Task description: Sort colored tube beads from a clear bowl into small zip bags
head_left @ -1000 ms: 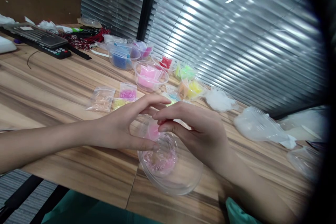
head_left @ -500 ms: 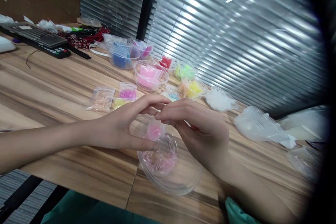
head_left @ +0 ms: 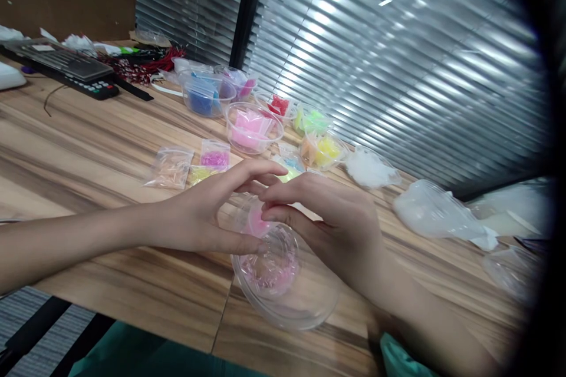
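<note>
A round clear plastic bowl point(head_left: 305, 317) stands on the table in front of me, with pink bead-like bits point(head_left: 272, 271) on its bottom. A pink packet point(head_left: 255, 221) shows at its far left side, partly hidden by my fingers. My left hand point(head_left: 225, 209) reaches over the bowl's left part, thumb and fingers stretched wide apart; whether it touches the bowl is unclear. My right hand point(head_left: 327, 212) is over the bowl's far right side, thumb and fingers curled towards each other near the packet. I cannot make out what is between its fingertips.
Small bags of orange point(head_left: 170, 168), purple point(head_left: 215, 156) and yellow bits point(head_left: 202, 174) lie beyond my left hand. Several clear tubs with coloured packets, including a pink tub point(head_left: 254, 128), stand farther back. White plastic bags point(head_left: 435, 209) lie right; a remote control point(head_left: 99, 89) lies left.
My right hand has dropped slightly and its thumb has shifted, uncovering a green-yellow packet behind. The pink packet looks slightly shifted. My left hand has hardly moved.
</note>
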`<state>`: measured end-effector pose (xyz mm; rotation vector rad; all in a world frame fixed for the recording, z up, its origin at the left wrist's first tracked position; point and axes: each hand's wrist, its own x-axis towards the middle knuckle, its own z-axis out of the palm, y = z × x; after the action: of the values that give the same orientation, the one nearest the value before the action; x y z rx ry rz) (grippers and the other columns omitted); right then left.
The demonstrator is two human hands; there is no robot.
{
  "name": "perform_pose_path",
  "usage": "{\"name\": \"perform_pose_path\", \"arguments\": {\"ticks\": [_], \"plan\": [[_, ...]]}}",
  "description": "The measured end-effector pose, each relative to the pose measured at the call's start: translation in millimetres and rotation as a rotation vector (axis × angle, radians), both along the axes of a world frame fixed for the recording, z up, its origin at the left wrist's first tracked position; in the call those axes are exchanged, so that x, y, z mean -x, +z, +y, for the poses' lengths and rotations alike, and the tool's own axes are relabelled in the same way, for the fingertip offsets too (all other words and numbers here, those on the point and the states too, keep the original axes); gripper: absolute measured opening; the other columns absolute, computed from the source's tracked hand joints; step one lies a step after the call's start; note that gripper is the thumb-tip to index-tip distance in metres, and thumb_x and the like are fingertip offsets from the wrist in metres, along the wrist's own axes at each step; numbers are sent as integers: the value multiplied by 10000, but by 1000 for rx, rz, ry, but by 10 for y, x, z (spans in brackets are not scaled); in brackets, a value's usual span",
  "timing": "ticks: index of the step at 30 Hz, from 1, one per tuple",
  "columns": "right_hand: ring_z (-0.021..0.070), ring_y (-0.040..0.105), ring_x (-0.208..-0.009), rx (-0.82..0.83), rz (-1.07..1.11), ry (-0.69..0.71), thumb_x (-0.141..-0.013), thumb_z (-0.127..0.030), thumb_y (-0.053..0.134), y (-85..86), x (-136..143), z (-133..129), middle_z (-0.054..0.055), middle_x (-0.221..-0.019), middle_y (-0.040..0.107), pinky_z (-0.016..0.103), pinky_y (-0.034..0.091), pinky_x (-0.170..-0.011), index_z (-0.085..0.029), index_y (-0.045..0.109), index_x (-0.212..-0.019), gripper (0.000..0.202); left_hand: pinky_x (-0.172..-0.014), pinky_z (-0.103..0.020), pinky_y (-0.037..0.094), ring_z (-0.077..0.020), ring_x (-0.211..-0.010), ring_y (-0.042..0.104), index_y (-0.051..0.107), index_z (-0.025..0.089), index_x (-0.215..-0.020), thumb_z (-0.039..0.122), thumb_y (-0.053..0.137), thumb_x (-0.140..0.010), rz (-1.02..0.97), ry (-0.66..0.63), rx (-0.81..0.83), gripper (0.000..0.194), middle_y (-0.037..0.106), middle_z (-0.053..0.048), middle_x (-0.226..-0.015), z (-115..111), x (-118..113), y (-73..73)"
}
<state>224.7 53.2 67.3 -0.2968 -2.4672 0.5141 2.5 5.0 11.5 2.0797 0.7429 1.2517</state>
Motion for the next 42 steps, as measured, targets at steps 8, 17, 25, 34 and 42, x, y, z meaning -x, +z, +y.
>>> {"name": "perform_pose_path", "arguments": {"ticks": [8, 17, 25, 34, 42], "plan": [[97, 651, -1071, -61, -46, 54, -968, -46, 621, 21, -15, 37, 11, -1176, 707, 190, 508, -930, -182, 704, -1164, 253, -1109, -379, 549, -254, -1332, 586, 438, 420, -1495, 294, 876, -795, -16, 4, 35, 835, 545, -37, -1468, -1, -8, -29], [92, 659, -970, 4, -77, 60, -943, -17, 635, 57, -39, 33, -17, -1037, 713, 202, 509, -861, -194, 722, -1106, 255, -1068, -343, 568, -229, -1260, 632, 427, 406, -1502, 223, 851, -817, -40, -20, 72, 826, 571, -45, -1416, -8, -4, -37], [82, 690, -924, -29, -121, -182, -992, -66, 597, 183, -72, 8, -20, -1023, 738, 197, 498, -810, -197, 711, -1092, 201, -1093, -308, 535, -192, -1235, 636, 507, 344, -1430, 104, 769, -840, -94, 23, 2, 688, 630, -24, -1320, 16, -7, -35], [136, 713, -895, 94, -129, -183, -977, -87, 613, 235, -82, 4, -16, -984, 761, 255, 537, -796, -217, 711, -1035, 172, -1073, -364, 568, -216, -1203, 658, 532, 324, -1385, 136, 761, -849, -139, 55, 19, 612, 657, -39, -1275, 15, -16, -54], [112, 697, -977, 60, -67, -27, -983, -110, 641, 186, 5, -26, -10, -1011, 736, 222, 540, -854, -204, 707, -1038, 128, -1038, -369, 596, -231, -1212, 648, 509, 358, -1423, 184, 815, -821, -115, 45, 19, 698, 610, -46, -1348, -1, -39, -37]]}}
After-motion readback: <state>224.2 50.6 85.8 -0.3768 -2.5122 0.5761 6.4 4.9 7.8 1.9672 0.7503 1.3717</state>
